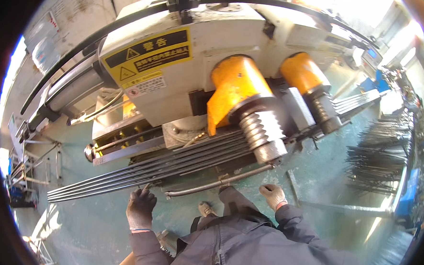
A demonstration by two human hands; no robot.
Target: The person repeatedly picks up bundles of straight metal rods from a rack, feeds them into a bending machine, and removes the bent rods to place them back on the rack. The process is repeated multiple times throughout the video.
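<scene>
Several long, thin metal rods (118, 176) lie side by side along the front of a large pale machine (176, 78). My left hand (141, 209), in a soiled work glove, is just in front of the rods near their left end. Its fingers are curled, and whatever may be in them is hidden. On the right, my gloved right hand (273, 196) is closed, apart from the machine and with nothing visible in it. Between the hands and the machine runs a coiled metal spring bar (219, 182). Two orange housings (241, 81) with thick ribbed metal shafts (262, 130) stand above the rods.
A yellow warning label (149, 55) is on the machine. At the right, a large heap of thin rods (379, 151) rests by a metal frame (347, 207). Metal stands (40, 159) are at the left. My shoe (206, 209) is on the green floor (92, 222).
</scene>
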